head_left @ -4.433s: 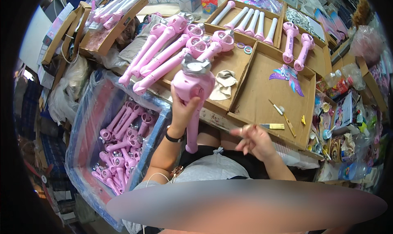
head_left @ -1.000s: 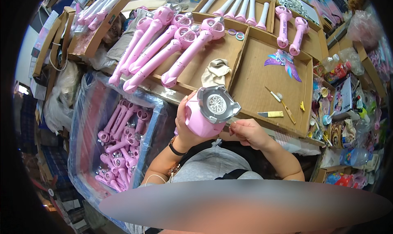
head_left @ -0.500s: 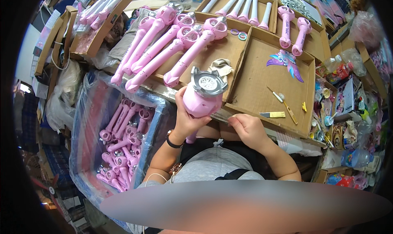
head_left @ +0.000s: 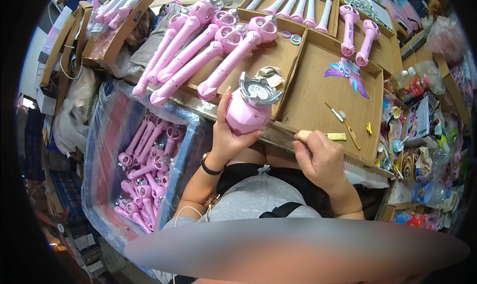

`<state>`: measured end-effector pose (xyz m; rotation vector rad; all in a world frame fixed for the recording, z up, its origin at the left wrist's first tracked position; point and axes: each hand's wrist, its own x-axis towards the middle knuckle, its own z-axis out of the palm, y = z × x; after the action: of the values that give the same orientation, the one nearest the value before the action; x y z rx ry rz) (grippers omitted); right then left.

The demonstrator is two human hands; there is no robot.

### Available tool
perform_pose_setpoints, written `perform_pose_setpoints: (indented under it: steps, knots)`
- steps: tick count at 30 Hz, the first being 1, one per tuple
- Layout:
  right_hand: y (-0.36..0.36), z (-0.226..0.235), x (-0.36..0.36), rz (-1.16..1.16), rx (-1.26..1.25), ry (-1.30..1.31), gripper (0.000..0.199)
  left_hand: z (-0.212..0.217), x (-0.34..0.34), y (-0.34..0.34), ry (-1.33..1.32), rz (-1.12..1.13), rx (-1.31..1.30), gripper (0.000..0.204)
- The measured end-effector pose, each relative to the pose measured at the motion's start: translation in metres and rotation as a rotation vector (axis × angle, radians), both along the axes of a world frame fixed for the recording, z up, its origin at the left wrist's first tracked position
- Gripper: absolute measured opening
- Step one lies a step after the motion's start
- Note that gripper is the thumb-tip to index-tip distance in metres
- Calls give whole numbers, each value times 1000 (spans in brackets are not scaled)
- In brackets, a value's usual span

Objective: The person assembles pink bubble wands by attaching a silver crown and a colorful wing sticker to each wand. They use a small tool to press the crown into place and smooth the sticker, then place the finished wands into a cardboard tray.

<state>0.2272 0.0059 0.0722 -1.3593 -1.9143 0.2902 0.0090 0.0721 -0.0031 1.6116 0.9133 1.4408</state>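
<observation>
**Pink toy wand held over the bench edge**

At far left, a plastic-lined bin holds a heap of pink wands, lying loose and crossed. Above it, on the cardboard tray, four finished wands lie side by side, heads toward the top right.

The left hand is wrapped around the wand, fingers closed on its fat pink body and thumb up along the side. The silver crown-shaped head points away from the person, just over the tray's front edge. It looks like hollow moulded plastic: light, stiff and smooth, so probably a little slippery. The thick body seems the safest place to grip; the thin silver points look likelier to snap or scratch.

To the right, the right hand is curled, fingertips pinched on a small pale block, near the wand but not touching it. Beyond it a small tool and a purple wing piece lie on the tray.
</observation>
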Motion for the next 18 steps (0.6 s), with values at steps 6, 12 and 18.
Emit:
perform_pose_setpoints:
  steps: [6, 12, 18]
  knots:
    - [2, 13, 2, 62, 77, -123, 12, 5, 3, -6, 11, -55, 32, 105]
    - [8, -8, 4, 157, -11, 135, 13, 5, 14, -14, -9, -44, 65, 104]
    - [9, -18, 20, 335, -868, 890, 26, -2, 19, -17, 31, -32, 137, 105]
